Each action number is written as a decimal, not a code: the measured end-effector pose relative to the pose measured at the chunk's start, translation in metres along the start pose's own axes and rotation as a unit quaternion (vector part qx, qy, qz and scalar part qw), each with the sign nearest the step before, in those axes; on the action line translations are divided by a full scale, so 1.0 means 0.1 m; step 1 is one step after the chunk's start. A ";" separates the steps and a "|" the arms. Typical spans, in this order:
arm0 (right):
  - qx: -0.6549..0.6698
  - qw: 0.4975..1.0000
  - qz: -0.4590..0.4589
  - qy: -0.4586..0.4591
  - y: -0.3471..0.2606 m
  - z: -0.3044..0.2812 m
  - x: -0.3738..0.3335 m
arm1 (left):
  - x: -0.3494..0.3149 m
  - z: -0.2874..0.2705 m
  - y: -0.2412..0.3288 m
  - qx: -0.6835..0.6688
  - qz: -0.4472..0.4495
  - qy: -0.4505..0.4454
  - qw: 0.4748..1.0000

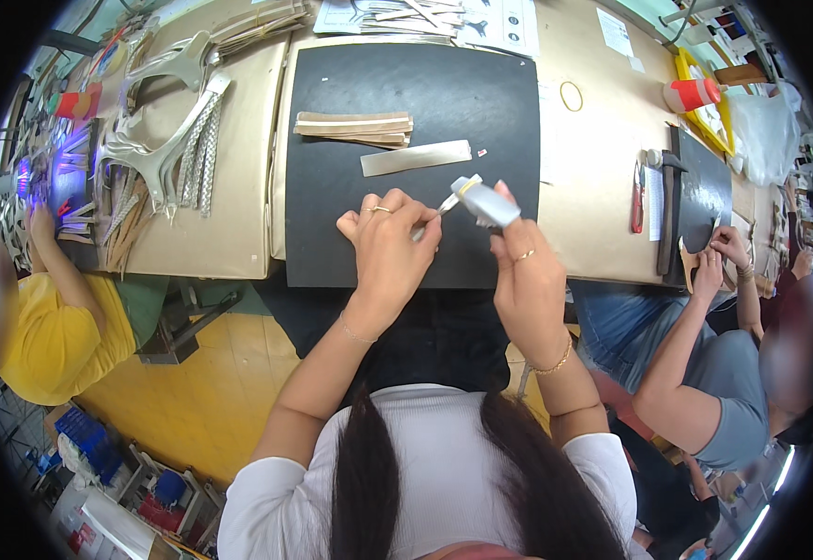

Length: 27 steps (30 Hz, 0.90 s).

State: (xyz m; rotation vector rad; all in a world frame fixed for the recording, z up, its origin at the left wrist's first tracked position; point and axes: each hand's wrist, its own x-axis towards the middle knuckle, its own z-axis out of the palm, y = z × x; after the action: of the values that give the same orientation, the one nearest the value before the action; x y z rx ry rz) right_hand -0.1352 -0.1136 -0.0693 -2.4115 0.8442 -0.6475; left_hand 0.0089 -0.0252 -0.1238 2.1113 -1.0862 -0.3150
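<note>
My right hand (pixel 530 285) is closed around a shiny pale grey flat piece (pixel 489 203) with a yellow line near its far end; its exact kind is unclear. A small whitish tip (pixel 448 203) points from it toward my left fingers. Thumb and fingertips of my left hand (pixel 392 245) are pinched together by that tip, over the black mat (pixel 332 224); what they hold is too small to make out. Just beyond my hands lies a flat silvery strip (pixel 416 159). Farther off, at the left, rests a stack of brown and tan strips (pixel 353 129).
Pale Y-shaped straps (pixel 150 159) and braided strips (pixel 203 154) lie at the left. A hammer (pixel 671 201), a red-handled tool (pixel 637 198) and a rubber band (pixel 571 96) are at the right. Co-workers sit on both sides, one in yellow (pixel 70 327), one in grey-blue (pixel 705 392).
</note>
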 end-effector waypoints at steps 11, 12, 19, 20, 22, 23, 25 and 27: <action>-0.069 0.991 0.015 -0.115 -0.01 0.08 -0.03 | -0.02 0.01 0.00 0.031 0.017 -0.002 0.999; -0.102 0.982 0.037 -0.156 0.00 0.11 -0.03 | -0.03 0.00 0.00 0.040 0.018 -0.005 0.999; -0.106 0.986 0.023 -0.130 0.06 0.15 -0.08 | -0.14 -0.08 -0.06 0.018 0.010 0.017 1.000; -0.108 0.985 0.025 -0.133 0.06 0.14 -0.08 | -0.13 -0.07 -0.07 0.012 0.009 0.015 1.000; -0.109 0.984 0.028 -0.138 0.05 0.13 -0.06 | -0.12 -0.07 -0.08 0.005 0.007 0.012 1.000; -0.109 0.984 0.029 -0.138 0.04 0.11 -0.05 | -0.12 -0.06 -0.08 0.004 0.005 0.010 1.000; -0.106 0.984 0.029 -0.142 0.00 0.08 -0.04 | -0.11 -0.06 -0.08 0.004 0.005 0.011 1.000; -0.106 0.984 0.029 -0.137 -0.04 0.04 -0.04 | -0.11 -0.04 -0.07 0.006 0.006 0.019 1.000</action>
State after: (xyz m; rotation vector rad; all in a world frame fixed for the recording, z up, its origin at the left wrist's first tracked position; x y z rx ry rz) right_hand -0.1338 -0.1064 -0.0714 -2.5759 0.8979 -0.2022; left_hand 0.0089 -0.0119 -0.1268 2.1115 -1.0822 -0.2629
